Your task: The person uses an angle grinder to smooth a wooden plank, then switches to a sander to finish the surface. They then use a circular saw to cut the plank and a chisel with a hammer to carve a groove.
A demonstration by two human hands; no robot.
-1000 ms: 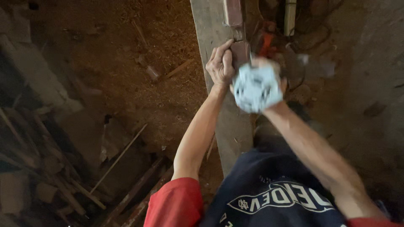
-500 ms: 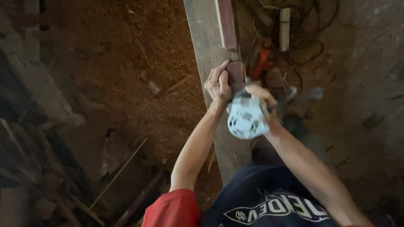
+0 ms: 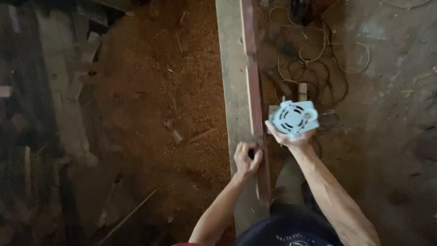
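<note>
Since the earlier frames both hands have come apart: the left hand [image 3: 247, 160] has slid down the plank toward the body, and the right hand [image 3: 291, 136] has drawn off to the right of it, carrying the tool along.

At far left, dim grey boards [image 3: 59, 91] lie in shadow along the floor. Next comes a broad spread of reddish sawdust [image 3: 154, 114] with thin sticks and offcuts lying in it. A long pale plank [image 3: 232, 82] runs up the middle of the view, with a narrow reddish strip of wood [image 3: 253, 91] lying along its right edge. The left hand is clenched on that strip low down, fingers curled over its edge. Just right of the strip, apart from it, the right hand grips a pale blue power tool [image 3: 293, 117] from below, its round vented housing facing up. Beyond it a tangle of cord [image 3: 318, 59] lies on the dusty floor [image 3: 391, 136] at the right
</note>
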